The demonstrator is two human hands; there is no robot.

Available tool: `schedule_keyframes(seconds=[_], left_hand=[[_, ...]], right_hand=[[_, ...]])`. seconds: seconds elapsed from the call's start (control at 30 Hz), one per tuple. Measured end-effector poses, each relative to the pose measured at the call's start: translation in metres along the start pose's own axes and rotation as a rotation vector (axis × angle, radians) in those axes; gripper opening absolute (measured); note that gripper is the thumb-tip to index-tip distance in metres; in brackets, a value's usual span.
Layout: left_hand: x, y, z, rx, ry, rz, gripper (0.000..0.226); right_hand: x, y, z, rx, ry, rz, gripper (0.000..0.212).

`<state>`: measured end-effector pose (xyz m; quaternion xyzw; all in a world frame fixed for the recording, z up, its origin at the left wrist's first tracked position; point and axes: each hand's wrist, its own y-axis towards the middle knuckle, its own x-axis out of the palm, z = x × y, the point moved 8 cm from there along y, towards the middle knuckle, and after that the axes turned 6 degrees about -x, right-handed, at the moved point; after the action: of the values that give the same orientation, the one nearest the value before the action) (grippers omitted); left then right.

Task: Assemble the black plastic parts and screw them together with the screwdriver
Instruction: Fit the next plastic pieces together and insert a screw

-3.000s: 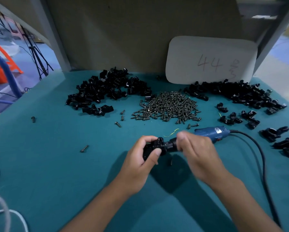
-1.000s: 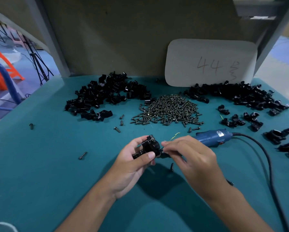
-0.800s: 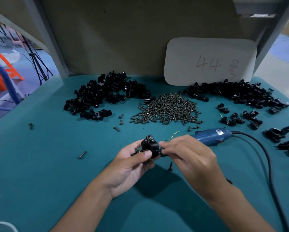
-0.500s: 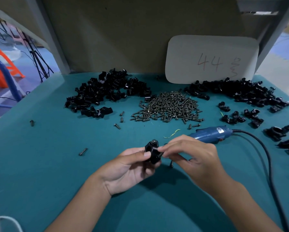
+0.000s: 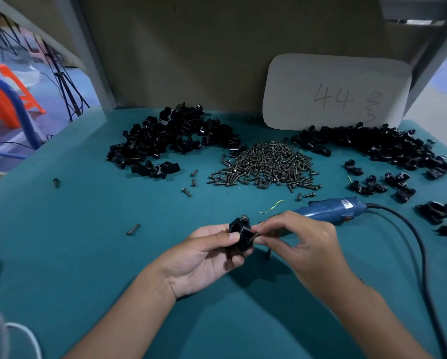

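Two hands meet just above the teal table [image 5: 61,255], and the scene reads from its left side across. Furthest left, a loose screw [image 5: 133,229] lies alone on the cloth, with the left pile of black parts [image 5: 170,138] behind it. Next comes the left hand [image 5: 204,257], palm up, thumb and fingers curled round the assembled black clamp [image 5: 240,233], which already shows one screw head on its top edge. Touching the clamp's right face, a second screw [image 5: 251,233] points into it, pinched by the thumb and forefinger of the right hand [image 5: 302,244]; the other fingers curl loosely. Behind the hands sits the heap of screws [image 5: 266,164], and just beyond the right hand the blue electric screwdriver [image 5: 328,209] lies on the table, its cable [image 5: 422,255] looping off to the right. Further right is the second pile of black parts [image 5: 372,143] below a white card [image 5: 336,92].

Judging from this, the screw is only started by hand. If it enters at an angle it could cross-thread or drop when the fingers let go to fetch the driver. A loose left grip could let the two halves shift, so the holes no longer line up
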<state>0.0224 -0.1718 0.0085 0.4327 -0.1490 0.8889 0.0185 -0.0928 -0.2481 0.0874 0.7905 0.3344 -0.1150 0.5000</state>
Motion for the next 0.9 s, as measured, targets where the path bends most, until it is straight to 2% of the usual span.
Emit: schedule_keyframes(seconds=[0.2, 0.4, 0.5, 0.6, 0.73, 0.9], left_hand=[[-0.004, 0.000, 0.004, 0.065, 0.089, 0.058, 0.042], [-0.011, 0.001, 0.008, 0.143, 0.204, 0.207, 0.051], [-0.014, 0.000, 0.013, 0.187, 0.164, 0.254, 0.050], [-0.013, 0.000, 0.013, 0.202, 0.151, 0.254, 0.050], [-0.013, -0.001, 0.013, 0.216, 0.160, 0.259, 0.053], [-0.011, 0.000, 0.009, 0.187, 0.191, 0.248, 0.053]], right_hand=[[0.005, -0.002, -0.001, 0.004, -0.075, -0.028, 0.013], [0.013, -0.004, 0.006, 0.073, -0.145, -0.053, 0.024], [0.017, -0.004, 0.008, 0.052, -0.178, -0.172, 0.020], [0.017, -0.003, 0.009, 0.059, -0.207, -0.188, 0.019], [0.027, -0.008, 0.014, 0.172, -0.179, -0.272, 0.009], [0.028, -0.004, 0.002, 0.065, -0.361, -0.299, 0.032]])
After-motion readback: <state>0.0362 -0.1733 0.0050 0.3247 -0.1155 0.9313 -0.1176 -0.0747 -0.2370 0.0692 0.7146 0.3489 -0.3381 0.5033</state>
